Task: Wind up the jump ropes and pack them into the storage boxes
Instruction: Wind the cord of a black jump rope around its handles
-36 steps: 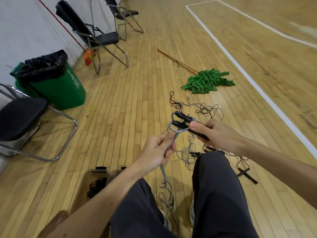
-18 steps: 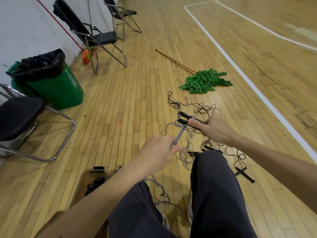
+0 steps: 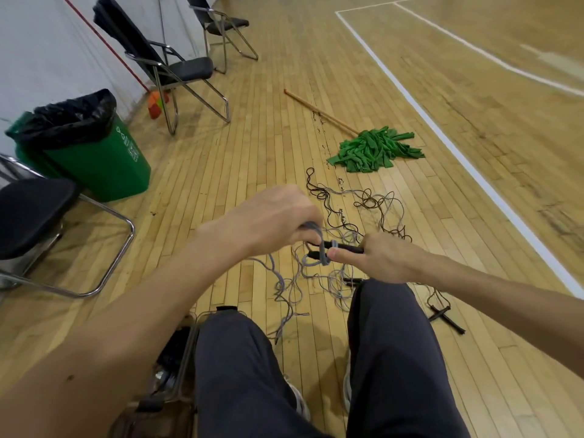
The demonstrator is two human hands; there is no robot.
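Our grey rope looping round 2 black handles, left hand pinching it, right hand gripping them, other ropes tangled beyond.

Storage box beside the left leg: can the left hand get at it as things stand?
Probably yes, once freed: the left hand grips grey rope, but the storage box lies just below its forearm.

I see a wooden gym floor carrying tangled jump ropes, a green mop beyond them, a green bin, folding chairs and a clear storage box beside the person's left leg.
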